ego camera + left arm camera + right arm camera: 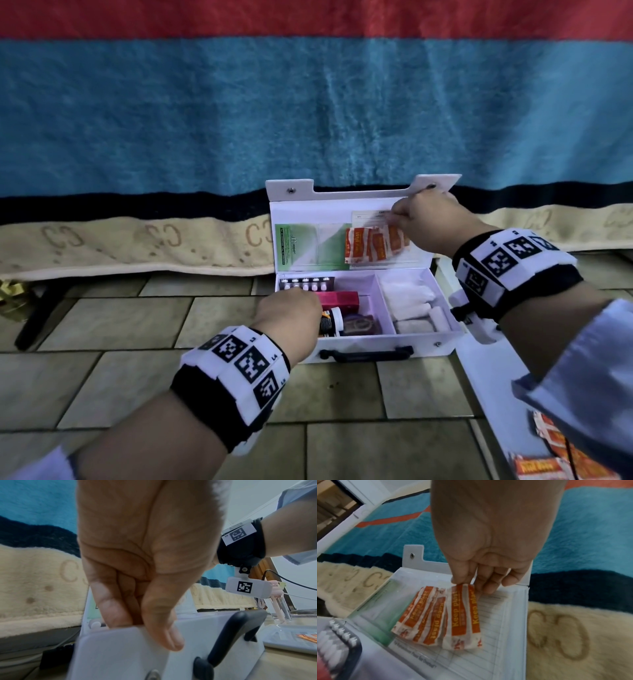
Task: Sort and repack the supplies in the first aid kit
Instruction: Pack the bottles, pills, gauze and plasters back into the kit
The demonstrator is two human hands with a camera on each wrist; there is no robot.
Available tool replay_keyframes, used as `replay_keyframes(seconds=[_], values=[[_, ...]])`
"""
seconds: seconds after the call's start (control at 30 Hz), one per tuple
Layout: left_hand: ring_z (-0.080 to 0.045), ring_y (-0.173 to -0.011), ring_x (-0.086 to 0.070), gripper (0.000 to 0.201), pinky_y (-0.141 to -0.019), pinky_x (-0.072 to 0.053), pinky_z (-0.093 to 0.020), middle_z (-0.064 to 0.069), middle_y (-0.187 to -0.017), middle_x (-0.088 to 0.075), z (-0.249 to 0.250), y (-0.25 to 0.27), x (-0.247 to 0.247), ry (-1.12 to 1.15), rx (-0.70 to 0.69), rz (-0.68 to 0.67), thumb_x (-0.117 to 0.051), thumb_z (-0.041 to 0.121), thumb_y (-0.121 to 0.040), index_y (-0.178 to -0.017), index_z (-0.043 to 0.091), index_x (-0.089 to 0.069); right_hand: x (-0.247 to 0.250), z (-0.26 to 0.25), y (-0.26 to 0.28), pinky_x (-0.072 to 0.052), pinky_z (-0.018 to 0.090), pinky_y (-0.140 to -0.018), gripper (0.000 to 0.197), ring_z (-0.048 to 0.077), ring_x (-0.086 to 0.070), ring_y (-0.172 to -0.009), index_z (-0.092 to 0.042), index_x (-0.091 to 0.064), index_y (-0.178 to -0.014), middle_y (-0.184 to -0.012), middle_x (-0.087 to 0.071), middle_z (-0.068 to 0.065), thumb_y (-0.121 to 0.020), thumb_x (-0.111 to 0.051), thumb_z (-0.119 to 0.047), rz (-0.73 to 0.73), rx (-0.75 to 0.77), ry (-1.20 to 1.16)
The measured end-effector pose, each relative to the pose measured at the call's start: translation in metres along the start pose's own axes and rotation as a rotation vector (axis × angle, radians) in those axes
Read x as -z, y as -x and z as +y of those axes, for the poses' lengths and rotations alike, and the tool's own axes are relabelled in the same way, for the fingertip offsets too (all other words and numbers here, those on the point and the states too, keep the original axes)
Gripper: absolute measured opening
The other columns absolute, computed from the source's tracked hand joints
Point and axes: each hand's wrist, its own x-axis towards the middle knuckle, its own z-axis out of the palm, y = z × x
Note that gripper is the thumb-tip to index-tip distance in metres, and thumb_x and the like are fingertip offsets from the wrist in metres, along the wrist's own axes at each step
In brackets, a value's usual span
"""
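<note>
The white first aid kit [376, 353] stands open on the tiled floor, its lid [308, 212] leaning back against a blanket. My left hand [294, 305] grips the kit's front wall [120, 649] near the left corner, fingers inside and thumb outside. My right hand [394, 216] pinches the top of a bunch of orange plasters [440, 618] against the lid's clear pocket [510, 615]. Inside the box lie a blister pack [306, 284], a pink carton [339, 301], a small bottle [332, 322] and white gauze rolls [407, 298].
A striped blanket [308, 120] hangs right behind the kit. A white tray [496, 387] lies on the floor to the right, with more orange plasters [555, 455] on it. A green leaflet [298, 246] sits in the lid's left pocket. The black handle [231, 635] faces me.
</note>
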Motion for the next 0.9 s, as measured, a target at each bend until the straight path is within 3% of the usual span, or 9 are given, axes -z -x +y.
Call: replay_keyframes(seconds=[0.07, 0.13, 0.17, 0.23, 0.37, 0.6, 0.9], values=[[-0.024, -0.099, -0.063, 0.023, -0.076, -0.051, -0.033, -0.005, -0.107, -0.067, 0.0002, 0.0002, 0.0001, -0.001, 0.002, -0.003, -0.058, 0.001, -0.081, -0.099, 0.014, -0.067, -0.0019, 0.0009, -0.0019, -0.042, 0.032, -0.08, 0.037, 0.028, -0.058, -0.091, -0.028, -0.053, -0.06, -0.08, -0.06, 0.002, -0.096, -0.045, -0.036, -0.021, -0.015, -0.073], [-0.024, -0.099, -0.063, 0.023, -0.075, -0.051, -0.033, -0.005, -0.107, -0.067, 0.0, 0.0001, 0.0003, 0.001, 0.006, -0.005, -0.059, 0.002, -0.082, -0.1, 0.014, -0.067, -0.0029, 0.0004, -0.0015, -0.044, 0.035, -0.088, 0.025, 0.026, -0.057, -0.098, -0.028, -0.067, -0.082, -0.091, -0.065, 0.002, -0.095, -0.047, -0.032, -0.011, -0.013, -0.107], [-0.024, -0.099, -0.063, 0.023, -0.075, -0.05, -0.032, -0.005, -0.107, -0.067, -0.0002, 0.0001, 0.0002, 0.001, 0.007, -0.005, -0.059, 0.002, -0.082, -0.1, 0.014, -0.067, -0.0033, -0.0002, -0.0012, -0.041, 0.035, -0.092, 0.022, 0.024, -0.055, -0.103, -0.028, -0.069, -0.094, -0.098, -0.066, 0.001, -0.096, -0.047, -0.028, -0.003, -0.005, -0.105], [-0.023, -0.1, -0.063, 0.023, -0.074, -0.05, -0.032, -0.004, -0.109, -0.067, -0.0005, 0.0001, -0.0003, -0.001, 0.005, 0.002, -0.059, 0.003, -0.083, -0.101, 0.014, -0.066, -0.0027, -0.0014, -0.0001, -0.036, 0.036, -0.097, 0.024, 0.022, -0.052, -0.11, -0.029, -0.067, -0.102, -0.104, -0.066, -0.002, -0.095, -0.045, -0.024, 0.012, 0.017, -0.077], [-0.023, -0.1, -0.062, 0.024, -0.074, -0.049, -0.032, -0.004, -0.109, -0.066, -0.0003, 0.0003, -0.0014, -0.004, -0.001, 0.022, -0.057, 0.003, -0.083, -0.102, 0.015, -0.066, 0.0015, -0.0017, 0.0006, -0.034, 0.037, -0.098, 0.023, 0.02, -0.051, -0.111, -0.034, -0.065, -0.099, -0.107, -0.066, -0.005, -0.093, -0.044, -0.026, -0.005, 0.028, -0.055], [-0.023, -0.102, -0.062, 0.023, -0.07, -0.047, -0.031, -0.004, -0.107, -0.067, -0.0004, -0.0001, -0.0025, -0.001, -0.01, 0.024, -0.057, 0.002, -0.082, -0.098, 0.015, -0.067, -0.0006, -0.0011, -0.0014, -0.028, 0.04, -0.094, 0.028, 0.021, -0.05, -0.11, -0.051, -0.053, -0.114, -0.108, -0.066, -0.012, -0.098, -0.039, -0.033, -0.063, 0.115, 0.036], [-0.023, -0.1, -0.062, 0.023, -0.069, -0.046, -0.031, -0.004, -0.106, -0.067, -0.0005, 0.0006, -0.0017, 0.007, -0.007, 0.015, -0.058, 0.002, -0.082, -0.098, 0.014, -0.067, 0.0026, -0.0023, 0.0002, -0.027, 0.036, -0.094, 0.031, 0.02, -0.05, -0.111, -0.037, -0.064, -0.106, -0.1, -0.068, -0.007, -0.096, -0.038, -0.025, -0.074, 0.107, 0.116]])
